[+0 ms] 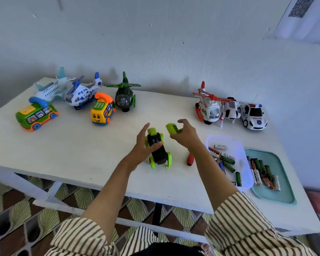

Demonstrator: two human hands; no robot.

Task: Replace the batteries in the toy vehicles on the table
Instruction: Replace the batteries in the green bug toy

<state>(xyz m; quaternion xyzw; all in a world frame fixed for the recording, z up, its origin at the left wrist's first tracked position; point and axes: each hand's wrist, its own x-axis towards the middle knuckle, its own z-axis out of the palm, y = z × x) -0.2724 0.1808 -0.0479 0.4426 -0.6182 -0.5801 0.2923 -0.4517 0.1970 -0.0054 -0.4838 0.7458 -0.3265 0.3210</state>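
A green and black toy car lies belly-up in the middle of the white table, its battery bay uncovered with batteries showing inside. My left hand rests on the car's left side with straight fingers, the thumb across the bay. My right hand holds the green battery cover just right of the car, above the table. A red-handled screwdriver lies under my right forearm.
A clear tray and a teal tray at the right hold several batteries. Toy plane, helicopters and phone buses stand at the back left. A red-white helicopter, a robot dog and a police car stand at the back right.
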